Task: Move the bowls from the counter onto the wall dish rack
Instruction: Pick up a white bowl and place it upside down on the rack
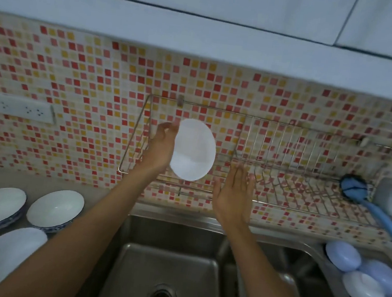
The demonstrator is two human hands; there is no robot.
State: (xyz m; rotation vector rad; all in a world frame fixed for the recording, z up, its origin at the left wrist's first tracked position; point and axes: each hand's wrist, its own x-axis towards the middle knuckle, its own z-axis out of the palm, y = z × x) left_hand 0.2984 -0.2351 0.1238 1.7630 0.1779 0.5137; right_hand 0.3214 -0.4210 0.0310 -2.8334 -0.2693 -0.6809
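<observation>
Left hand (163, 144): closed on rim of round white ceramic bowl (193, 150), raised on edge before left end of wire wall dish rack (286, 164). Right hand (233, 197): fingers spread, holding nothing, just beside bowl. White blue-rimmed bowls (55, 209): on counter, left of steel sink (171, 263).

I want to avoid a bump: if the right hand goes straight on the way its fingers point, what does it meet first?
Probably the wire wall dish rack. The open right hand points up and forward at its front rail and slotted section. The white bowl is off to its left, in the left hand. Depth is unclear.
</observation>
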